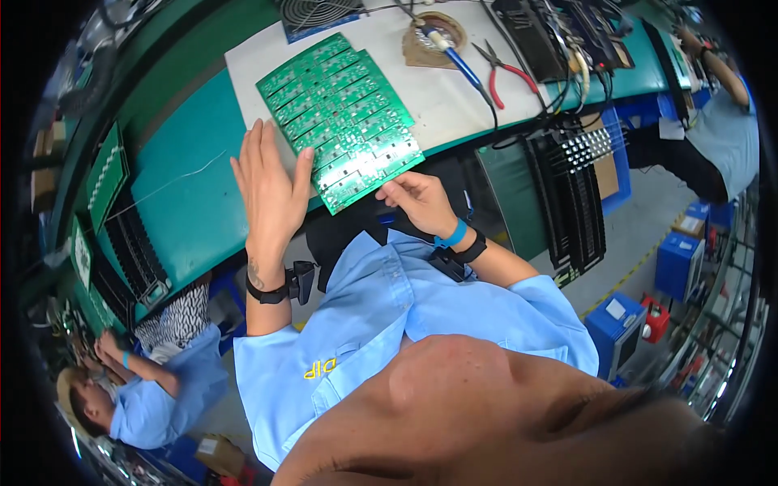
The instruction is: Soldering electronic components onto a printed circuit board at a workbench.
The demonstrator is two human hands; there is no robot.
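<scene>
A green printed circuit board panel (344, 117) lies tilted on the white mat (442, 109), its near end reaching past the bench edge toward me. My right hand (420, 202) pinches the panel's near right corner between thumb and fingers. Along the panel's left side my left hand (275, 186) rests with its fingers stretched out, the thumb touching the board's edge. Beyond the board, to the right, a blue-handled soldering iron (460, 63) lies across a round brown dish (417, 50). Red-handled pliers (501, 74) lie beside it, jaws parted.
A fan (318, 11) stands at the far edge. Dark equipment with tangled cables (559, 40) sits at the back right. Black slotted racks (567, 202) stand right and left (134, 243) of me. One co-worker (158, 397) is at lower left, another (705, 121) at far right.
</scene>
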